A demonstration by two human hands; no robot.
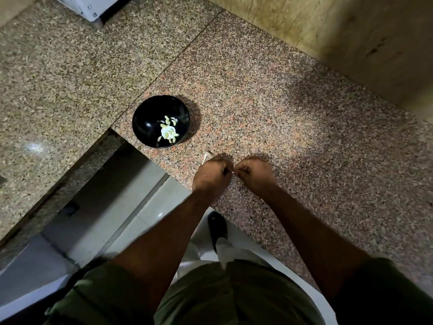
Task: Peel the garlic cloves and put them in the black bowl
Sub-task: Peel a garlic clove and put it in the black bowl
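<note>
The black bowl (150, 113) stands on the speckled granite counter near its corner and holds several pale peeled garlic cloves (169, 131). In front of it, over the counter, my left hand (210, 175) and my right hand (254, 173) meet with fingers curled, pinching something small between their fingertips; it is almost fully hidden, so I cannot make out the clove itself. A pale strip of garlic skin or stalk (206, 157) sticks out beyond my left hand's knuckles.
The granite counter (293, 127) runs far right and back to a yellowish wall (351, 31). A second counter section (58, 78) lies to the left, with a white appliance (86, 8) at its back. Below the counter edge is tiled floor (131, 202).
</note>
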